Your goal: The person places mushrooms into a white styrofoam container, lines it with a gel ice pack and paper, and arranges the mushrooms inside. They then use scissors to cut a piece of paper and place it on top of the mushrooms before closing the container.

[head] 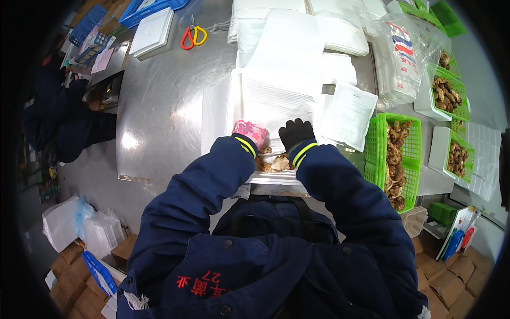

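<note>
A white foam box [234,95] lies before me on the steel table. White sheet liner [279,99] covers most of its inside and runs out over the far rim. Several brown and cream mushrooms [279,163] lie at the near end, partly under the sheet. My left hand [250,132], in a pink flowered glove, is on the sheet near the box's left wall. Opposite it, my right hand [297,132] in a black glove rests on the sheet with its fingers curled. Both palms are hidden, so any grip on the sheet cannot be made out.
Right of the box are a white printed packet [350,113] and a green basket of mushrooms [414,159]. Scissors [193,38] and a white lidded box [152,32] lie at far left on the steel table [159,99]. Another person [59,115] is at left.
</note>
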`<state>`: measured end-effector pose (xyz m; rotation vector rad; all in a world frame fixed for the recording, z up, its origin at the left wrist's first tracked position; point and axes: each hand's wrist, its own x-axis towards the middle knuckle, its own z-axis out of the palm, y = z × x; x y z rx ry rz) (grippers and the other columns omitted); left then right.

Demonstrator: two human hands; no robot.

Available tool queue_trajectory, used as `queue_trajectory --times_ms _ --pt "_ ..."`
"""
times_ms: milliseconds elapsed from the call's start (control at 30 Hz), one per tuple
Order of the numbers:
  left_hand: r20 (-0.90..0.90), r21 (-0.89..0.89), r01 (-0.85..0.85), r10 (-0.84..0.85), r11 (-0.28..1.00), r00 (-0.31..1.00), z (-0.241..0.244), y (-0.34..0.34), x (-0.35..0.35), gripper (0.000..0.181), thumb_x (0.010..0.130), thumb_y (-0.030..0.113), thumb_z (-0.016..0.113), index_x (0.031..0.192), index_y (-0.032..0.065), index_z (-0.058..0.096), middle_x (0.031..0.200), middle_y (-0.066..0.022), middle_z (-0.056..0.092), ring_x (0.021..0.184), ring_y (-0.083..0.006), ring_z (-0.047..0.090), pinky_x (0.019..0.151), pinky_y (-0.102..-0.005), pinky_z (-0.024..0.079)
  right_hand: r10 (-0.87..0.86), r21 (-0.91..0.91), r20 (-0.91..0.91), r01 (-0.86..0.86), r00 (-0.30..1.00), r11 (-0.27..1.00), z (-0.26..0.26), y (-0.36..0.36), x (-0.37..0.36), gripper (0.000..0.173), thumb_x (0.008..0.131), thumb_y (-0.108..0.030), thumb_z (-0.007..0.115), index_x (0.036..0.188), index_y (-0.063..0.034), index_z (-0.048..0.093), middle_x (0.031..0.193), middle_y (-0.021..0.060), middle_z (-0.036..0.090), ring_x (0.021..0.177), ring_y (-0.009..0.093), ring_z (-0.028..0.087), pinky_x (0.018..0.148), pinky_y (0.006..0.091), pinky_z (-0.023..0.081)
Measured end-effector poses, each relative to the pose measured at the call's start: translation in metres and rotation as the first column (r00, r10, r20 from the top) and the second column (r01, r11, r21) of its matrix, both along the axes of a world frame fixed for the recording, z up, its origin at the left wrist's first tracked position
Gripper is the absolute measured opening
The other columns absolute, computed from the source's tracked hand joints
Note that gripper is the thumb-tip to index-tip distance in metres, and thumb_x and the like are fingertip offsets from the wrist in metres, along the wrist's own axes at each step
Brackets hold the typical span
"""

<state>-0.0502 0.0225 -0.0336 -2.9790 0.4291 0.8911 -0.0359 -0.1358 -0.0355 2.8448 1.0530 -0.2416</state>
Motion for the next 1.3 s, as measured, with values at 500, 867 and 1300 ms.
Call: queue_trajectory --times_ms 500,867,1300 --pt "0.103 0.011 0.127 -0.128 0.992 0.986 0.005 0.011 -0.035 0.018 0.077 0.018 0.051 0.091 0.0159 0.061 0.087 -0.0032 0.061 0.087 -0.0217 0.059 0.076 -0.0375 0.045 0.121 0.279 -0.137 -0.078 0.983 0.957 0.034 -0.037 -0.018 0.017 0.075 -0.014 0.051 0.089 -0.0144 0.062 0.086 0.006 0.063 0.081 0.023 0.06 0.068 0.039 0.046" --pt "0.142 -0.095 0.056 -0.042 0.994 0.989 0.015 -0.004 -0.029 0.025 0.077 0.015 0.05 0.101 0.0202 0.057 0.089 -0.002 0.06 0.089 -0.0215 0.058 0.076 -0.0378 0.043 -0.922 0.077 0.114 0.922 0.37 0.38 -0.022 -0.353 0.1 0.044 0.078 -0.05 0.057 0.103 -0.0153 0.065 0.1 0.0175 0.062 0.092 0.033 0.059 0.079 0.0432 0.046" --pt "0.046 -0.086 0.064 -0.061 0.994 0.997 0.027 -0.005 -0.047 0.042 0.084 0.013 0.046 0.124 0.0236 0.048 0.105 -0.0063 0.058 0.098 -0.022 0.057 0.083 -0.0356 0.044 -0.091 0.794 -0.27 0.275 0.959 0.542 0.051 -0.084 0.028 0.029 0.076 -0.018 0.065 0.101 -0.0062 0.056 0.075 0.0093 0.062 0.068 0.023 0.062 0.062 0.0329 0.048"
